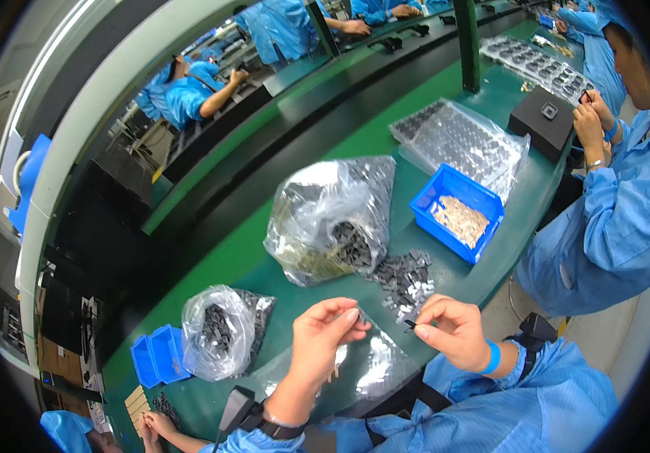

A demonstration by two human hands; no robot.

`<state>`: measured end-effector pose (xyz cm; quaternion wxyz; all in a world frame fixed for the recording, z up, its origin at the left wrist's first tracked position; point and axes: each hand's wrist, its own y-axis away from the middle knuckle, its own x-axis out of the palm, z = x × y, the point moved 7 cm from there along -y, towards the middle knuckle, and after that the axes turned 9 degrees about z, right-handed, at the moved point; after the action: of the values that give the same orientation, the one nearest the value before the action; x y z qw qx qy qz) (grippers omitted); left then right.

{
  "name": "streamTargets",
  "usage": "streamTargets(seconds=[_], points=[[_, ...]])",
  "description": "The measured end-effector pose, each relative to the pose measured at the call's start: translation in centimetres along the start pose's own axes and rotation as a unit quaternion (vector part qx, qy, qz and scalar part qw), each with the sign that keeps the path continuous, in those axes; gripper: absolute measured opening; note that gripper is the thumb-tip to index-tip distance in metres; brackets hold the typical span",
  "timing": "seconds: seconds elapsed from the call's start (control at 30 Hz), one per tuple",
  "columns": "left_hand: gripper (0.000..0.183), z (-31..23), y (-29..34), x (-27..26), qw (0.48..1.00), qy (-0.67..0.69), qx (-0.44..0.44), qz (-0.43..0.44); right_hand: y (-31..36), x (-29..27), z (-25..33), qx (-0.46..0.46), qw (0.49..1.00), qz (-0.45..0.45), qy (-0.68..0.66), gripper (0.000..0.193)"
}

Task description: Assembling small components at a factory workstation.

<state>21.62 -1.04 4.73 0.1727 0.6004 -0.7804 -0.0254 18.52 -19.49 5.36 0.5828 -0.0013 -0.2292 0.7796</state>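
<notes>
Over the near edge of the green table, my left hand pinches thumb and fingers together. A tiny greyish bit shows at its fingertips, too small to name. To its right, my right hand, with a blue band at the wrist, grips a small black piece between thumb and forefinger. The hands are apart. Beneath them lies a flat clear plastic bag. Just beyond my right hand is a loose pile of small dark grey pieces, spilling from the mouth of a large clear bag.
A smaller bag of dark pieces and blue bins stand left. A blue bin holding beige bits, clear-wrapped trays and a black box stand right. Co-workers sit either side; a green post rises behind.
</notes>
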Motion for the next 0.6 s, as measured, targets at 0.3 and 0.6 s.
streamTargets(seconds=[0.3,0.6], points=[[0.017,2.7,9.2,2.8,0.949,0.301,0.034,0.086,-0.6,6.6,3.5,-0.199,0.949,0.2,0.138,0.054],[0.018,5.4,10.5,2.5,0.913,0.399,0.071,0.05,0.5,8.5,2.7,-0.185,0.941,0.215,0.183,0.041]])
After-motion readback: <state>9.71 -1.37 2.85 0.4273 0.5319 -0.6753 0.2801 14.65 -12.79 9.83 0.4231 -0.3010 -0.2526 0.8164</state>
